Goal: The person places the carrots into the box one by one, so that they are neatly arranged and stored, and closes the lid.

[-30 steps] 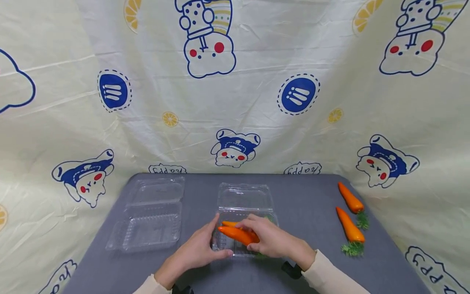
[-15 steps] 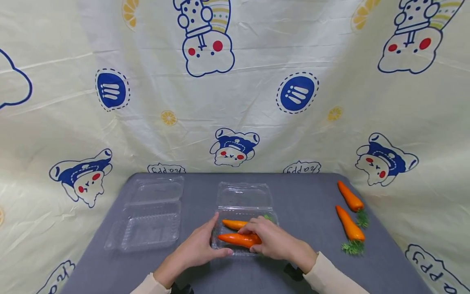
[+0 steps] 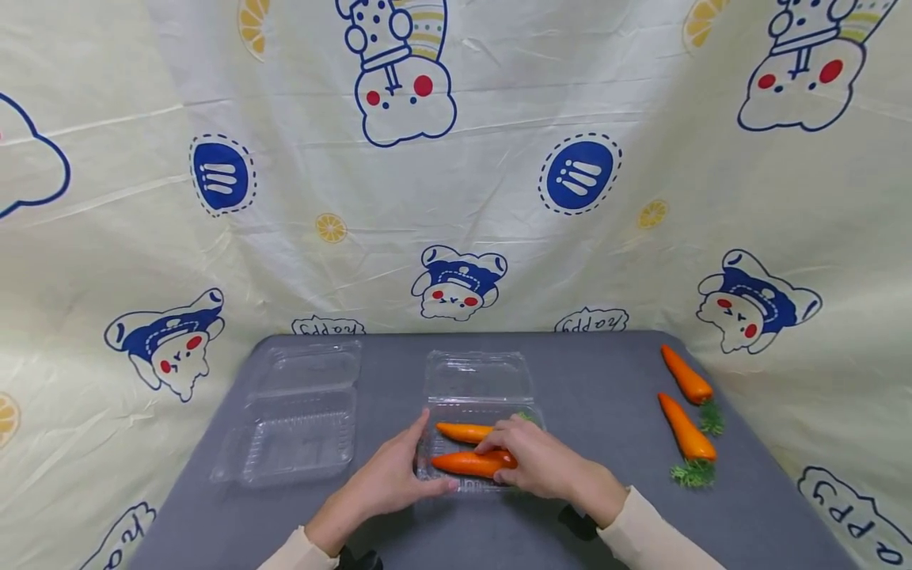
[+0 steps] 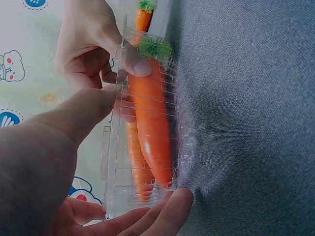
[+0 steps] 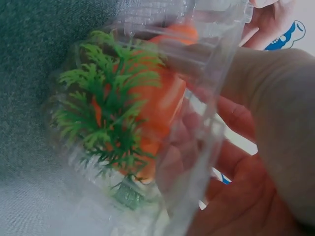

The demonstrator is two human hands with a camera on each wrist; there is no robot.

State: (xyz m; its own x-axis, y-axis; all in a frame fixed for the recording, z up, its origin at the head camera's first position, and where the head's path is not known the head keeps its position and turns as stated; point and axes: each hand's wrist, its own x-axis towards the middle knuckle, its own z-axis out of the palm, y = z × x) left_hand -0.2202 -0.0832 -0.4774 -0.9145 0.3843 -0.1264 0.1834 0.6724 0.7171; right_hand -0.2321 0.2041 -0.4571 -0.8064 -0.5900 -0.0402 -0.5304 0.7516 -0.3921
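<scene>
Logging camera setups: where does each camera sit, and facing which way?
Head: on the head, facing forward and down at the table; left hand, right hand, sleeves show.
Left wrist: on that wrist, facing the container side-on; left hand close, right hand beyond.
Right wrist: on that wrist, facing green leaves through the container; both hands show.
Wrist views share the carrots.

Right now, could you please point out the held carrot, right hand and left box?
Held carrot (image 3: 463, 465), head view: its orange body.
Right hand (image 3: 536, 459), head view: its back.
Left box (image 3: 301, 442), head view: its bare floor.
</scene>
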